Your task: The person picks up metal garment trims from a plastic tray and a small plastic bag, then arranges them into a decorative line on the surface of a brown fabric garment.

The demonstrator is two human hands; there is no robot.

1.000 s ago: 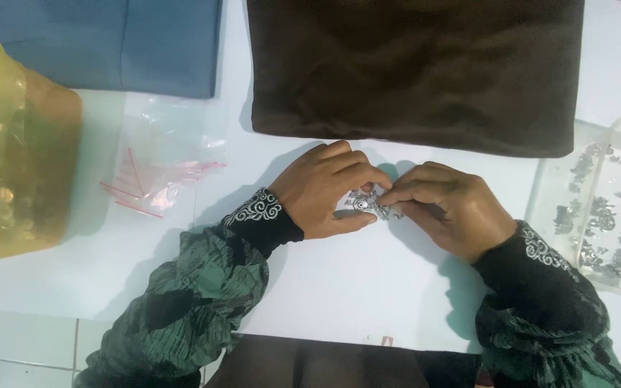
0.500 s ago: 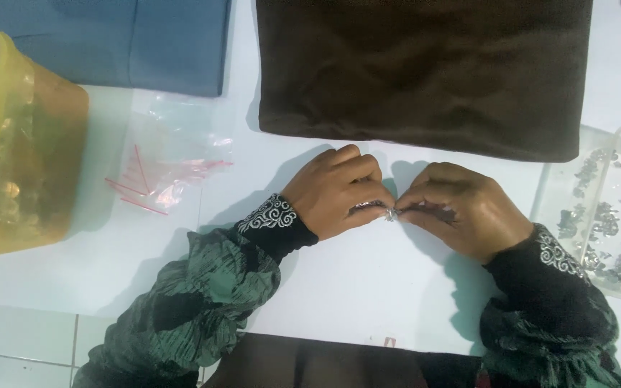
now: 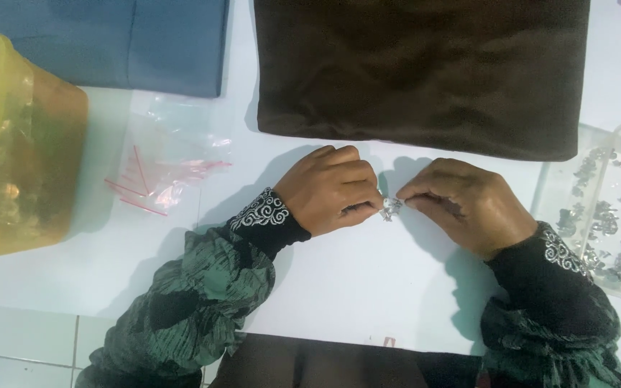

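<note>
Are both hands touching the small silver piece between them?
Touching. The head view shows the left hand and right hand pinching the small silver metal piece at their fingertips, no gap.

Small craft or garment-trimming workspace, likely home-based. White table with a folded dark brown cloth at the far edge. Left of the cloth, folded blue fabric; further left, a yellow plastic tub of small silver pieces. Right of the cloth, a clear tray of silver beads. Tiled floor below.
</note>
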